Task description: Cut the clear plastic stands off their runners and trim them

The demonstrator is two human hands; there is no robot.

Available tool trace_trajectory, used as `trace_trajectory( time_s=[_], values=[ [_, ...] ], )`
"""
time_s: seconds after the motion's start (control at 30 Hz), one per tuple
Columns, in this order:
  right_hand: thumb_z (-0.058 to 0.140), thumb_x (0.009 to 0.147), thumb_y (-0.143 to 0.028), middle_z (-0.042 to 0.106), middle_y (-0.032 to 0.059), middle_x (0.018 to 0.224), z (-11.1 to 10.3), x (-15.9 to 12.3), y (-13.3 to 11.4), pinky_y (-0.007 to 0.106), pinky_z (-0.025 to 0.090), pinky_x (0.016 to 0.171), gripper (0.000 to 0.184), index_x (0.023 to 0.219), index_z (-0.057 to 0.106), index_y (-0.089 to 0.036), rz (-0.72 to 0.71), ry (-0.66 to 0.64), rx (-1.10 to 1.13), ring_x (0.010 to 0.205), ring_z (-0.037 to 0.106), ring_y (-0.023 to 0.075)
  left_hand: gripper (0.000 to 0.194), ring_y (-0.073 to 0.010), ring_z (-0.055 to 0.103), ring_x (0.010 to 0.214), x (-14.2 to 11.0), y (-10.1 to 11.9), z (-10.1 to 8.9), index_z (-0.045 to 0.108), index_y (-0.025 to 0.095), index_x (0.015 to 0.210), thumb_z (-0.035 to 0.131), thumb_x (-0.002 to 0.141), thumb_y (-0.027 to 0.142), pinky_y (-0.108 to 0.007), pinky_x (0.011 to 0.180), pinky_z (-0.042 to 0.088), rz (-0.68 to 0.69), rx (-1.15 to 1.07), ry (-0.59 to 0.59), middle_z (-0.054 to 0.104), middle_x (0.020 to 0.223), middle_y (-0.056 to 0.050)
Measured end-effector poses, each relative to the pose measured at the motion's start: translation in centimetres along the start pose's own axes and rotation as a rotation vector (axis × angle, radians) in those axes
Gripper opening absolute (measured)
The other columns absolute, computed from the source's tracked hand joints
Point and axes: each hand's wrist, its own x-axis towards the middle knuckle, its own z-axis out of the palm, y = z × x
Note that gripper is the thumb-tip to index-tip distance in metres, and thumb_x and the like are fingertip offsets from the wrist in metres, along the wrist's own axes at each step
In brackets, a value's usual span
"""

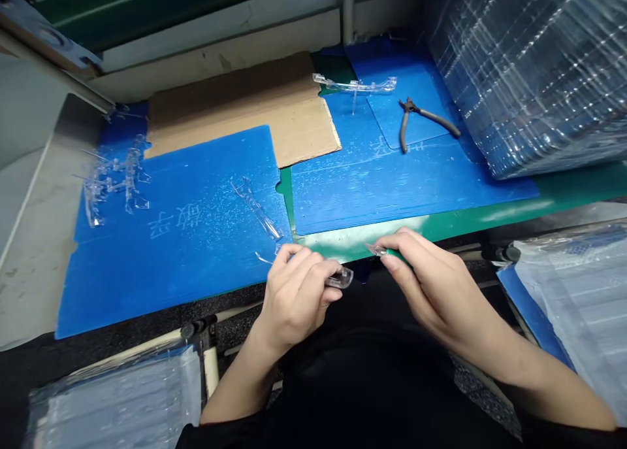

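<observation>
My left hand (294, 299) grips a transparent moulded plastic part (340, 279), whose thin end pokes out past my fingers toward the blue sheet. My right hand (426, 282) holds a small green-handled cutting tool (394, 255), its metal tip (375, 249) close to the table's green edge. Both hands are just in front of the bench. On the blue corrugated plastic sheet (196, 272) lie a transparent plastic strip (257, 208) and a heap of transparent moulded pieces (115, 181).
Farther back, grey-handled side cutters (421, 119) and a transparent moulded piece (355, 84) lie on blue sheets, beside a cardboard sheet (245, 109). A large plastic-wrapped stack (529, 70) stands at the back right. Wrapped packs sit low left (117, 400) and low right (578, 318).
</observation>
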Motion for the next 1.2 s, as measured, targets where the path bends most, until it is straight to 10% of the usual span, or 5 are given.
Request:
trace_trajectory(
  time_s=[0.73,1.03,1.2],
  values=[
    [0.051,0.116,-0.025,0.066,0.0031,0.087,-0.1,-2.0,-0.6,0.031,0.04,0.059,0.021,0.111,0.071,-0.019,-0.1,-0.045,-0.122,0.066,0.057,0.0143,0.027,-0.0151,0.05,0.059,0.4,0.3,-0.1,0.065,0.022,0.101,0.052,0.114,0.042,-0.039,0.078,0.032,0.062,0.222,0.016,0.068,0.071,0.001],
    [0.055,0.115,-0.026,0.076,0.0068,0.101,0.2,-0.8,2.4,0.033,0.051,0.079,0.019,0.119,0.072,-0.022,0.019,0.085,-0.1,0.088,0.073,0.0211,0.026,-0.0177,0.053,0.063,1.5,1.9,0.4,0.065,0.019,0.103,0.054,0.112,0.041,-0.04,0.073,0.034,0.114,0.138,-0.168,0.066,0.072,0.001],
    [0.072,0.106,-0.025,0.08,0.0044,0.105,-0.4,-0.2,2.8,0.032,0.055,0.083,0.008,0.112,0.074,-0.022,0.112,0.119,0.166,0.091,0.075,0.0209,0.046,-0.0191,0.049,0.059,2.9,3.8,3.1,0.058,0.022,0.073,0.058,0.105,0.054,-0.039,0.062,0.03,0.346,0.098,-0.298,0.054,0.062,0.0]
  ],
)
